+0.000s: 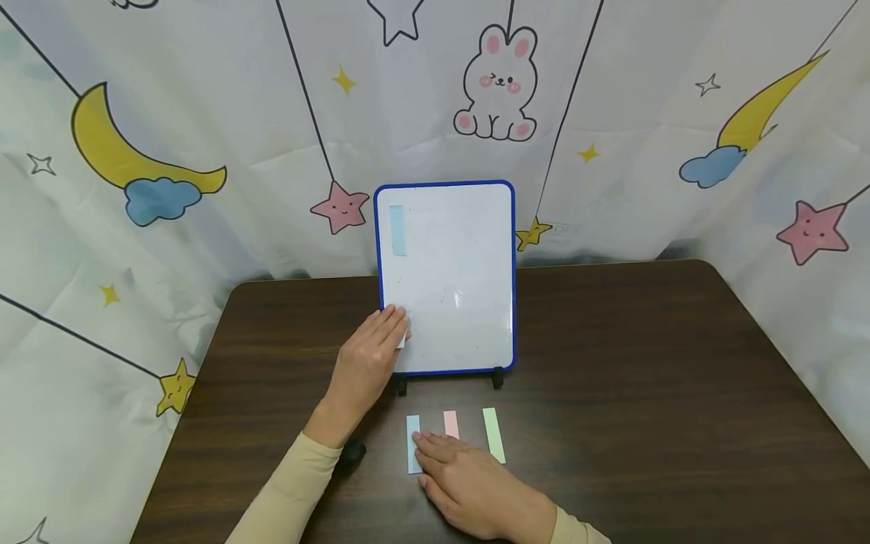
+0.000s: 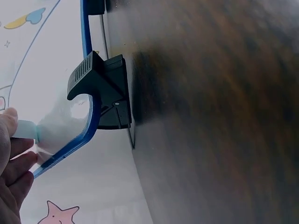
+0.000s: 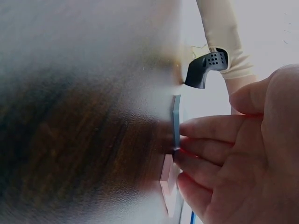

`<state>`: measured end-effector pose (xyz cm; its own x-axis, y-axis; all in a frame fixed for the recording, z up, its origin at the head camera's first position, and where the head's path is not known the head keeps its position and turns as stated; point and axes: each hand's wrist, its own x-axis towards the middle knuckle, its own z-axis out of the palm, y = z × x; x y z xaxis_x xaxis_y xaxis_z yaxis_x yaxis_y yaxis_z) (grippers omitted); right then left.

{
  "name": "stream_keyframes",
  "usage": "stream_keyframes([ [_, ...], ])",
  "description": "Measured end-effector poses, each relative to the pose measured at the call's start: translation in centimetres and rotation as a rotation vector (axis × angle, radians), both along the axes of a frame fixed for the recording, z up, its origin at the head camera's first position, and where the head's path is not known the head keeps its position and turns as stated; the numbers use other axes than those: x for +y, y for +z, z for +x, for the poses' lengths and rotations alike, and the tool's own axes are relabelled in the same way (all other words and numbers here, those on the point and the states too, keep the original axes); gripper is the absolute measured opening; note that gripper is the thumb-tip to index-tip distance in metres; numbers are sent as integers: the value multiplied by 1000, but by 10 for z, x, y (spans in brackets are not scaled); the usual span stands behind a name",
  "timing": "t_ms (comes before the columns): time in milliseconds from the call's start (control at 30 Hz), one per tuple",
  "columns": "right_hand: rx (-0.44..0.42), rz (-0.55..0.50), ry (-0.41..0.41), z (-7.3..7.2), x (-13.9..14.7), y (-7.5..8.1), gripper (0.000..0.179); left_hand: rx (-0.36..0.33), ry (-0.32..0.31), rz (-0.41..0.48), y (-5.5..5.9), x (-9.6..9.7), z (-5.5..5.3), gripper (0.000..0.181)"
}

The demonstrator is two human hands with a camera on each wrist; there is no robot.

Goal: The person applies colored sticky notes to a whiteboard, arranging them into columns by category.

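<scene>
A small whiteboard [image 1: 455, 264] with a blue rim stands upright on black feet [image 2: 114, 93]. One light-blue sticky note [image 1: 397, 230] lies against its upper left. At the board's lower left my left hand [image 1: 370, 351] pinches another light-blue sticky note [image 2: 24, 129], whose far end meets the board surface. Most of that note is hidden by the fingers in the head view. Below the board, my right hand [image 1: 476, 483] has its fingers extended, fingertips at a blue sticky-note pad [image 1: 413, 446]. It partly covers a pink pad [image 1: 451, 423]; a green pad [image 1: 494, 434] lies to the right.
The dark wooden table [image 1: 646, 393] has rounded back corners. A patterned curtain [image 1: 612, 204] hangs behind the table and board. A black device [image 1: 350, 457] is at the left forearm, and in the right wrist view it appears strapped near that sleeve.
</scene>
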<state>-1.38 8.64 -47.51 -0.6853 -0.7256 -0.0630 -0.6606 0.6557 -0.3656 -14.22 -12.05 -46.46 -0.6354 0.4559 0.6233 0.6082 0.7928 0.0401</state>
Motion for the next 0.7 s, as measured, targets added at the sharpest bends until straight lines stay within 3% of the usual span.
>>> stream_keyframes([
  [167, 6, 0, 0, 0, 0, -1, 50, 4, -17, 1, -2, 1, -2, 40],
  [400, 96, -18, 25, 0, 1, -4, 49, -1, -16, -22, -2, 1, 0, 43],
  [700, 111, -28, 25, 0, 1, -5, 47, -6, -2, -27, -2, 5, 3, 44],
])
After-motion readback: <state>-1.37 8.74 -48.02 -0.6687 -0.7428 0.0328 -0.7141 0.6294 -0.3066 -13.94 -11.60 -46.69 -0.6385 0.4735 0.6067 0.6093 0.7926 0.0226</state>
